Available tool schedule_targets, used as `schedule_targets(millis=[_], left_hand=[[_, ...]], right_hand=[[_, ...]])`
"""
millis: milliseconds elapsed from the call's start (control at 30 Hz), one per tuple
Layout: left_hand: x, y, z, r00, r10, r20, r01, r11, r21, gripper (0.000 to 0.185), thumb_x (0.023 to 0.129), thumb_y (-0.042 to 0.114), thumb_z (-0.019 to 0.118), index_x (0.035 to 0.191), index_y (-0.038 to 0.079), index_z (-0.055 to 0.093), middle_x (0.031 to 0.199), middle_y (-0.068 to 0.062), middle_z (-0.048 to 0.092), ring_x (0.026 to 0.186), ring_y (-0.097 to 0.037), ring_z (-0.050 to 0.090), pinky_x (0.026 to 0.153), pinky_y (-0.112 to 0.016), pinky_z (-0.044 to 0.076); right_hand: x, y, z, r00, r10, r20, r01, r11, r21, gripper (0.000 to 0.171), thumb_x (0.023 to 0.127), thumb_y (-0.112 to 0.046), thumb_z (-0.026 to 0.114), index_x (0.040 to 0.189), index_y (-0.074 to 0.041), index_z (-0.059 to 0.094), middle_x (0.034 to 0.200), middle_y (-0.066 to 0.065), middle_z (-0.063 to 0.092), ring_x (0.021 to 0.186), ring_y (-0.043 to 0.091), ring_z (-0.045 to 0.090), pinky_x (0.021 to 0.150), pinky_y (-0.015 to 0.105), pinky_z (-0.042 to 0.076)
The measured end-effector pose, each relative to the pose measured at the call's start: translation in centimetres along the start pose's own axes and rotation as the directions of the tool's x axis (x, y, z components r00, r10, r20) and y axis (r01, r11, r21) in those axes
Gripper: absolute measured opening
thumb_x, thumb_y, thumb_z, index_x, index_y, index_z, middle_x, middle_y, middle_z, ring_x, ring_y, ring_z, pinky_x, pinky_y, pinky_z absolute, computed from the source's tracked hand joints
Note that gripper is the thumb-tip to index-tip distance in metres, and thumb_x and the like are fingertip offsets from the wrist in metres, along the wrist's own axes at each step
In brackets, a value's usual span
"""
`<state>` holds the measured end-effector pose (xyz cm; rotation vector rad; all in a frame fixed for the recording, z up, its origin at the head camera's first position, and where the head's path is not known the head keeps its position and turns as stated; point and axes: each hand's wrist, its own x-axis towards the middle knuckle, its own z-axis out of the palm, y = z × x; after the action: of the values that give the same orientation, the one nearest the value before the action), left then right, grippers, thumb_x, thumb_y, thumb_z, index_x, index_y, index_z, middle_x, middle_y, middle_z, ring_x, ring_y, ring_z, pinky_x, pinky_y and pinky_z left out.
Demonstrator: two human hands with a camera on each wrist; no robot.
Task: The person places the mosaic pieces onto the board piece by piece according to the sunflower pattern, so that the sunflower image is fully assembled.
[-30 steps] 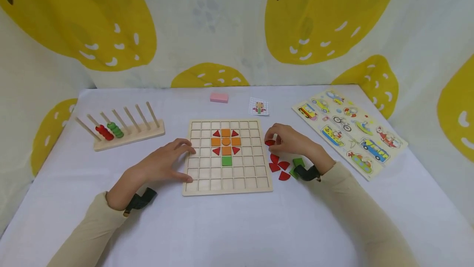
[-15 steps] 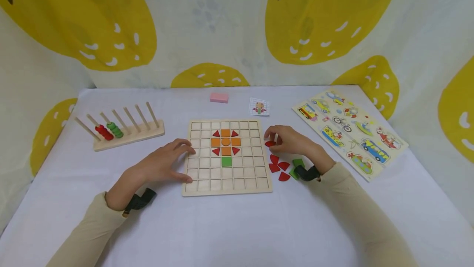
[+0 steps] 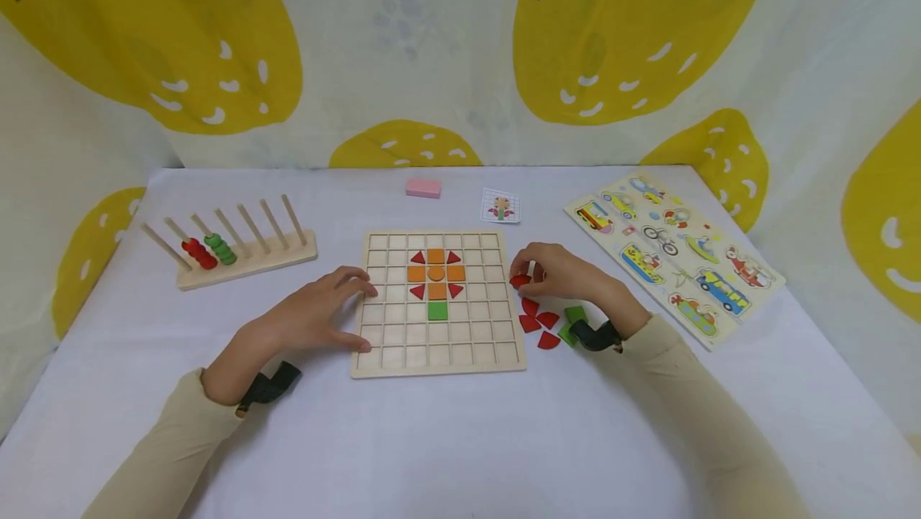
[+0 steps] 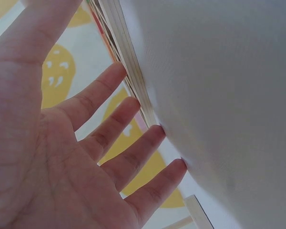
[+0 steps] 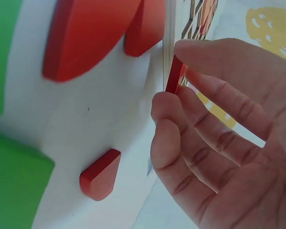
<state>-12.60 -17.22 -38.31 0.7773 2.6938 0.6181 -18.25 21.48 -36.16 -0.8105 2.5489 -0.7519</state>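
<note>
The left hand point(image 3: 316, 317) lies spread with straight fingers against the left edge of the grid board point(image 3: 437, 359), apparently steadying it on the bench point(image 3: 460, 439) so it does not slide. The right hand point(image 3: 568, 273) pinches a thin red piece point(image 5: 174, 75) between thumb and fingertips just beside the board's right edge, holding it on its edge, a grip that suits turning it before setting it down. On the board an orange and red flower with a green square point(image 3: 437, 310) below it fills the middle cells. Spare red pieces point(image 3: 538, 322) and green pieces point(image 3: 574, 316) lie near the right wrist, within easy reach. A small picture card point(image 3: 500, 205) lies behind the board, likely the pattern.
</note>
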Motion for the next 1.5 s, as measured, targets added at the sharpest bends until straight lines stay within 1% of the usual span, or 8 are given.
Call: schedule_targets(millis=[133, 333, 500, 667, 800, 933, 1100, 1500], left_hand=[[0.0, 0.0, -0.2, 1.000, -0.018, 0.007, 0.019, 1.000, -0.006, 0.072, 0.073, 0.049, 0.082, 0.130, 0.015, 0.053, 0.146, -0.012, 0.039, 0.133, -0.040, 0.040, 0.104, -0.061, 0.035], [0.0, -0.1, -0.2, 1.000, -0.028, 0.009, 0.028, 1.000, -0.008, 0.072, 0.073, 0.048, 0.083, 0.130, 0.014, 0.053, 0.146, -0.013, 0.039, 0.133, -0.040, 0.039, 0.105, -0.062, 0.034], [0.0, -0.2, 0.0, 0.999, -0.032, 0.016, 0.032, 0.999, -0.014, 0.073, 0.073, 0.049, 0.082, 0.131, 0.015, 0.053, 0.147, -0.012, 0.038, 0.134, -0.040, 0.039, 0.105, -0.062, 0.033], [0.1, -0.3, 0.0, 0.999, -0.033, 0.024, 0.033, 0.999, -0.018, 0.074, 0.073, 0.050, 0.082, 0.131, 0.015, 0.053, 0.147, -0.012, 0.038, 0.134, -0.040, 0.039, 0.105, -0.062, 0.033], [0.1, -0.3, 0.0, 0.999, -0.028, 0.022, 0.028, 0.999, -0.019, 0.073, 0.073, 0.050, 0.082, 0.131, 0.015, 0.053, 0.147, -0.012, 0.038, 0.133, -0.040, 0.040, 0.105, -0.062, 0.034], [0.1, -0.2, 0.0, 1.000, -0.021, 0.017, 0.021, 1.000, -0.018, 0.073, 0.073, 0.050, 0.082, 0.131, 0.016, 0.053, 0.146, -0.011, 0.039, 0.133, -0.039, 0.040, 0.105, -0.061, 0.035], [0.1, -0.1, 0.0, 1.000, -0.015, 0.016, 0.015, 1.000, -0.016, 0.073, 0.074, 0.049, 0.082, 0.131, 0.016, 0.053, 0.146, -0.011, 0.039, 0.132, -0.039, 0.041, 0.105, -0.060, 0.035], [0.1, 0.2, -0.2, 0.999, -0.032, 0.018, 0.033, 0.999, -0.016, 0.074, 0.072, 0.048, 0.083, 0.132, 0.015, 0.053, 0.146, -0.011, 0.039, 0.133, -0.039, 0.040, 0.105, -0.060, 0.035]], right_hand=[[0.3, -0.5, 0.3, 1.000, -0.026, 0.009, 0.026, 1.000, 0.010, 0.019, 0.086, -0.006, 0.072, 0.103, -0.003, 0.067, 0.098, 0.010, 0.061, 0.075, 0.018, 0.055, 0.067, 0.026, 0.049], [1.1, -1.4, 1.1, 0.998, -0.041, 0.050, 0.040, 0.999, 0.017, 0.018, 0.087, -0.008, 0.072, 0.104, -0.004, 0.067, 0.102, 0.010, 0.059, 0.078, 0.017, 0.055, 0.068, 0.025, 0.049], [1.7, -2.4, 1.7, 0.995, -0.062, 0.081, 0.060, 0.998, 0.027, 0.019, 0.088, -0.009, 0.072, 0.105, -0.005, 0.067, 0.103, 0.009, 0.060, 0.081, 0.018, 0.055, 0.071, 0.025, 0.050], [2.3, -3.4, 2.4, 0.989, -0.105, 0.101, 0.102, 0.994, 0.026, 0.020, 0.088, -0.009, 0.072, 0.106, -0.006, 0.067, 0.102, 0.007, 0.060, 0.084, 0.019, 0.054, 0.074, 0.026, 0.049], [2.8, -4.1, 3.0, 0.977, -0.166, 0.135, 0.164, 0.986, 0.025, 0.021, 0.086, -0.008, 0.073, 0.106, -0.006, 0.067, 0.099, 0.006, 0.060, 0.084, 0.018, 0.054, 0.074, 0.025, 0.049], [3.3, -4.8, 3.5, 0.958, -0.218, 0.188, 0.219, 0.976, 0.016, 0.020, 0.087, -0.009, 0.073, 0.106, -0.007, 0.068, 0.097, 0.005, 0.059, 0.083, 0.016, 0.054, 0.072, 0.022, 0.048], [3.6, -5.4, 3.8, 0.944, -0.252, 0.213, 0.258, 0.966, 0.002, 0.020, 0.087, -0.009, 0.074, 0.106, -0.007, 0.069, 0.097, 0.004, 0.060, 0.081, 0.015, 0.053, 0.070, 0.022, 0.047], [3.8, -5.3, 3.7, 0.949, -0.223, 0.225, 0.229, 0.973, -0.003, 0.017, 0.088, -0.009, 0.072, 0.105, -0.008, 0.070, 0.097, 0.005, 0.059, 0.082, 0.015, 0.054, 0.072, 0.024, 0.050]])
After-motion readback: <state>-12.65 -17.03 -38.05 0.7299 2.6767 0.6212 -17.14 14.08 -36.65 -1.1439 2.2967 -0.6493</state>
